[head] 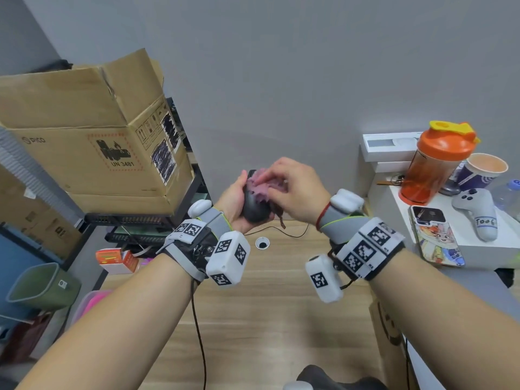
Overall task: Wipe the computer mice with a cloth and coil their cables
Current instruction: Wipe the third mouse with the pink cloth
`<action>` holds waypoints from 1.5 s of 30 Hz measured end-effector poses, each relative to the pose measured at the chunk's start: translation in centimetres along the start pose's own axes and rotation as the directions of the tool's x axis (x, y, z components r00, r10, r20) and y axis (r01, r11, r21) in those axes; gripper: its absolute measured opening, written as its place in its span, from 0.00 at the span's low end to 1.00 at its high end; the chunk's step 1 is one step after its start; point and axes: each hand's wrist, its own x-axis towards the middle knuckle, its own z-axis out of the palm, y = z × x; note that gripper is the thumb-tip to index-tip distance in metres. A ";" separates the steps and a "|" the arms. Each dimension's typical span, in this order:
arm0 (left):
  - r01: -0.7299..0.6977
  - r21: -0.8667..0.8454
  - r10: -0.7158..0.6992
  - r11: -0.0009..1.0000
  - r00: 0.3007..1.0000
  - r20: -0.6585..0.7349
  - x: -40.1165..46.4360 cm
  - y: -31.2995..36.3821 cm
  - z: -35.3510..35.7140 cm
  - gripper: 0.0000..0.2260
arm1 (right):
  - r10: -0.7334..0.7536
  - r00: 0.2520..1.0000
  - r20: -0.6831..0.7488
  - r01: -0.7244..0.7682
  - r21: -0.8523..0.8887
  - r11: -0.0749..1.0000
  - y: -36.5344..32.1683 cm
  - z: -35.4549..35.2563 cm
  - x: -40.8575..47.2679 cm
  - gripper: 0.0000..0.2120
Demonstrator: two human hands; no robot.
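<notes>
1. Wooden worktop [281, 277] lay below both my raised arms, a thin dark cable [198, 319] trailing down across it.
2. My left hand [233, 198] cradled the black mouse [254, 205] in curled fingers, above the worktop's far edge.
3. My right hand [295, 190] pinched the pinkish-purple cloth [264, 185] against the mouse's top; I judged short, firm strokes, turning the mouse, would serve best.
4. Smooth, matte and dark, the mouse sat half hidden under crumpled cloth.

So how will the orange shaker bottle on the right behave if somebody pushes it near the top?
The orange shaker bottle is tall and narrow, so it would probably tip rather than slide. It looks mostly empty, so likely light. It might knock the paper cup close beside it.
</notes>
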 end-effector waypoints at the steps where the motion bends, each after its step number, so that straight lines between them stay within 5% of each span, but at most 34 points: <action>1: -0.010 -0.027 0.011 1.000 1.000 0.009 0.1 0.1 0.0 0.27 | -0.066 0.996 0.068 0.068 -0.036 0.997 -0.4 0.5 -0.3 0.11; 4: -0.002 0.077 0.005 0.997 0.999 -0.036 0.2 0.1 -0.6 0.27 | -0.122 0.962 0.243 0.134 -0.036 0.990 -0.7 0.8 -0.4 0.10; 10: -0.024 0.290 0.056 0.957 0.993 -0.105 0.3 -0.9 -0.6 0.22 | 0.113 0.992 -0.047 -0.116 -0.068 0.991 1.3 -0.1 1.6 0.07; 14: -0.015 0.061 0.015 0.998 1.000 0.011 0.2 -0.5 -1.1 0.28 | -0.069 0.991 0.113 0.070 -0.005 0.998 0.6 1.0 0.3 0.09; 17: 0.030 -0.122 -0.033 0.992 0.999 -0.028 0.2 0.0 -1.9 0.29 | -0.094 0.972 0.215 0.089 0.037 0.995 1.0 1.3 -0.7 0.09; 25: 0.046 -0.077 -0.054 0.996 0.992 -0.111 0.2 -1.9 -0.9 0.22 | 0.268 0.955 -0.126 -0.262 0.062 0.963 3.5 2.5 -0.9 0.06; 31: 0.107 -0.217 -0.139 0.970 0.981 -0.134 1.6 -4.0 -2.8 0.28 | 0.120 0.979 0.163 -0.149 0.180 0.972 3.6 5.3 -4.0 0.09; 35: 0.190 -0.049 -0.194 0.981 0.975 -0.105 1.6 -5.8 -4.2 0.28 | 0.257 0.964 0.073 -0.267 0.230 0.936 6.1 5.3 -3.8 0.11; 38: 0.255 0.108 -0.235 0.961 0.957 -0.170 1.6 -7.6 -5.4 0.21 | 0.498 0.866 -0.035 -0.417 0.500 0.759 8.8 5.5 -4.1 0.11; 41: 0.290 0.188 -0.267 0.938 0.954 -0.135 1.4 -8.8 -6.0 0.22 | 0.605 0.794 0.050 -0.546 0.495 0.675 10.1 6.6 -5.0 0.11; 45: 0.311 0.316 -0.294 0.897 0.951 -0.099 1.2 -9.5 -6.1 0.24 | 0.495 0.836 0.237 -0.548 0.399 0.735 10.0 7.3 -6.0 0.20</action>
